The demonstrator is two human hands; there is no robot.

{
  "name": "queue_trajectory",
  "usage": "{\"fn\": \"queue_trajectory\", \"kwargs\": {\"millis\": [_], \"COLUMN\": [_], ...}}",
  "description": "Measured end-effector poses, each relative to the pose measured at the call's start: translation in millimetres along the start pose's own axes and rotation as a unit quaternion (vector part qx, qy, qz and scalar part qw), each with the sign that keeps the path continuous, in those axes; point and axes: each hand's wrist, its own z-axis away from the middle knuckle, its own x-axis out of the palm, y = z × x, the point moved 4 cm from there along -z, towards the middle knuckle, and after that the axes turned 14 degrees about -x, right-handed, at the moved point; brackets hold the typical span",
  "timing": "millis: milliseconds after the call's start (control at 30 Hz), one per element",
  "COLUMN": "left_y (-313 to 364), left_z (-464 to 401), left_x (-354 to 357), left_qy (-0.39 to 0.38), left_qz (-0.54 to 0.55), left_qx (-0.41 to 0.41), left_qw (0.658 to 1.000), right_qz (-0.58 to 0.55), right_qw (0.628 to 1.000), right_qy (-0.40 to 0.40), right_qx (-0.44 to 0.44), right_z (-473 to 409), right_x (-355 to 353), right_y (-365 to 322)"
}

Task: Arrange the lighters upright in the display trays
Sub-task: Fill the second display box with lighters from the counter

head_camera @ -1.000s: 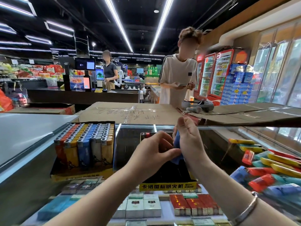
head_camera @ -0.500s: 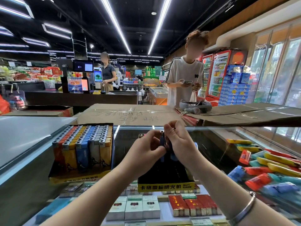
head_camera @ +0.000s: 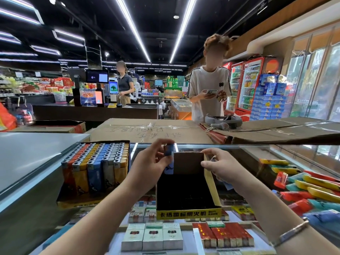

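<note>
We see the left hand pinching a blue lighter between thumb and fingertips, upright, at the far left corner of the empty display tray. The lighter's lower end hangs over the tray's dark interior; we cannot tell whether it touches the floor. The right hand has its fingers curled, the thumb and forefinger at the top of the tray's right wall; something small and pale shows at the fingertips, and a blue bit shows under the palm, but we cannot tell what is gripped. A silver bracelet sits on that wrist.

The tray, with a yellow front strip, stands on the glass counter. To its left stands a full tray packed with upright lighters in orange, yellow, blue and grey rows. To the right, loose lighters in red, yellow, teal and blue lie flat in a pile. Under the glass, near us, cigarette packs sit in rows. Beyond the counter lie flattened cardboard boxes, and a person in a white shirt stands behind them holding a phone.
</note>
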Motion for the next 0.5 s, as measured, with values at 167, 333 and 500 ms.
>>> {"fn": "queue_trajectory", "kwargs": {"millis": [167, 333, 500], "left_y": [-2.6, -9.6, -8.5], "left_z": [-0.6, -6.1, -7.4], "left_x": [-0.9, 1.4, 6.5], "left_qy": [0.022, 0.066, 0.088], "left_qz": [-0.035, -0.092, -0.164], "left_qx": [0.031, 0.026, 0.056], "left_qw": [0.999, 0.993, 0.981], "right_qz": [0.054, 0.085, 0.09], "right_qw": [0.998, 0.996, 0.995], "right_qy": [0.009, 0.006, 0.006], "right_qx": [-0.031, -0.034, -0.036], "right_z": [1.3, 0.4, -1.1], "right_x": [3.0, 3.7, 5.4], "right_y": [-4.7, -5.3, -1.2]}}
